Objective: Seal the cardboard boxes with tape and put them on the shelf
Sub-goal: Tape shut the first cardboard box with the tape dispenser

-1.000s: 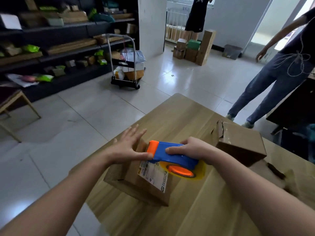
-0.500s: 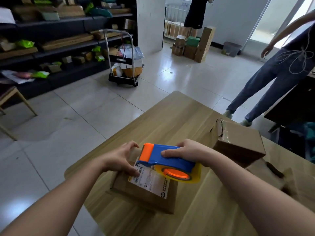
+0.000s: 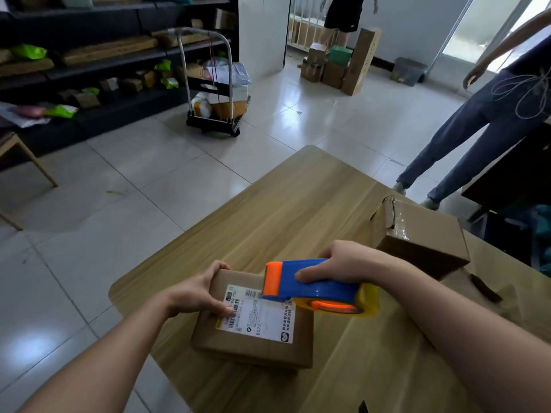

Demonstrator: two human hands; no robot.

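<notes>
Lining the left wall, dark shelves (image 3: pixel 89 62) hold parcels and green bags, with a loaded cart (image 3: pixel 215 84) parked on the pale tiled floor (image 3: pixel 134 189) beside them. On the near corner of the wooden table (image 3: pixel 298 198) lies a box (image 3: pixel 247 347); the left hand (image 3: pixel 196 293) grasps its left edge. Its white label (image 3: pixel 259 318) reads 8027, the rest too small. The right hand (image 3: pixel 343 263) is clenched round a blue-and-orange dispenser (image 3: pixel 323 290), its orange end touching the label. Farther right sits a torn box (image 3: pixel 423 236), and a person (image 3: pixel 465 138) in jeans stands by.
</notes>
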